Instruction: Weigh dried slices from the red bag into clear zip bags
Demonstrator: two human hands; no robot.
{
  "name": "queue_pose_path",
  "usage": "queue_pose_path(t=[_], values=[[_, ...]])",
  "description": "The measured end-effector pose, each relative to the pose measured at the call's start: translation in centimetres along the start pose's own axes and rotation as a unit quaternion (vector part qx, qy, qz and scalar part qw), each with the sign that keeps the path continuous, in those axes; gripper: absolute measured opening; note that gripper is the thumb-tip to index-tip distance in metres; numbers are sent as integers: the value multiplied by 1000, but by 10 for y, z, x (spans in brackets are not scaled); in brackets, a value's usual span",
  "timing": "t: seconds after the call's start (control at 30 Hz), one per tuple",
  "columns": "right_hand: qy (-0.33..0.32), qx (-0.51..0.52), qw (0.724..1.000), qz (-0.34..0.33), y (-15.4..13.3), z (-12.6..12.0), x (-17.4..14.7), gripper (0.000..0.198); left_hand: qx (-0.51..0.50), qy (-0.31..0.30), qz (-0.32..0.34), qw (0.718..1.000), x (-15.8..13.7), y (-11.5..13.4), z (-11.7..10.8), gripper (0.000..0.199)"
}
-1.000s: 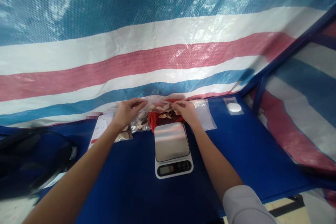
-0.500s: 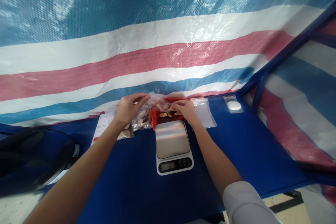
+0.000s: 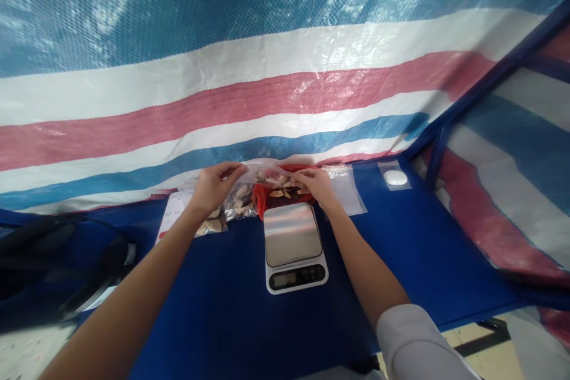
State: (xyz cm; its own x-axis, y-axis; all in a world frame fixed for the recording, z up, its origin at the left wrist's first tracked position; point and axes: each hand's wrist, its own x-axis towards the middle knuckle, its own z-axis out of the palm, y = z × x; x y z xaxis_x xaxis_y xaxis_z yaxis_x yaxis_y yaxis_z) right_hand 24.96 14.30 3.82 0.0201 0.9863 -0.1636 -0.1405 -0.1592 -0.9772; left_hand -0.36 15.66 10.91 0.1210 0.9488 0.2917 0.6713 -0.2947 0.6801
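Between my hands, a clear zip bag (image 3: pixel 272 173) with pale slices showing in or through it stretches above an open red plastic bag (image 3: pixel 262 197). My left hand (image 3: pixel 219 186) pinches the clear bag's left edge. At its other end, my right hand (image 3: pixel 314 183) has thumb and fingers closed on the edge. Brownish dried slices (image 3: pixel 285 193) lie in the red bag. Just in front stands a white kitchen scale (image 3: pixel 294 237) with a bare metal plate. Filled clear bags of pale slices (image 3: pixel 243 202) sit beside my left hand, partly hidden by it.
Flat clear bags (image 3: pixel 348 193) lie right of the red bag. Farther right is a small bag with a white rounded object (image 3: pixel 395 178). A phone showing a timer (image 3: pixel 170 214) lies left, behind my forearm. A striped tarp (image 3: pixel 267 95) rises behind the blue table (image 3: pixel 222 309).
My left hand has moved slightly left and down. The clear bag's raised left end has come lower, and the bag is now drawn out flatter between my hands.
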Motion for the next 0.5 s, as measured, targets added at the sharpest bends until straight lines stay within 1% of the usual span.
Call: queue_pose_path(t=[0.13, 0.23, 0.33, 0.5], values=[[-4, 7, 1000, 21, -3, 3, -2, 17, -17, 2, 30, 999, 1, 19, -5, 30], [-8, 2, 999, 37, -5, 6, -4, 15, -23, -1, 38, 999, 1, 29, -9, 29], [-16, -18, 999, 40, -7, 8, -5, 14, -26, 3, 32, 999, -1, 27, -9, 30], [-29, -48, 997, 43, -9, 11, -6, 13, -29, -3, 12, 999, -4, 14, -5, 38]])
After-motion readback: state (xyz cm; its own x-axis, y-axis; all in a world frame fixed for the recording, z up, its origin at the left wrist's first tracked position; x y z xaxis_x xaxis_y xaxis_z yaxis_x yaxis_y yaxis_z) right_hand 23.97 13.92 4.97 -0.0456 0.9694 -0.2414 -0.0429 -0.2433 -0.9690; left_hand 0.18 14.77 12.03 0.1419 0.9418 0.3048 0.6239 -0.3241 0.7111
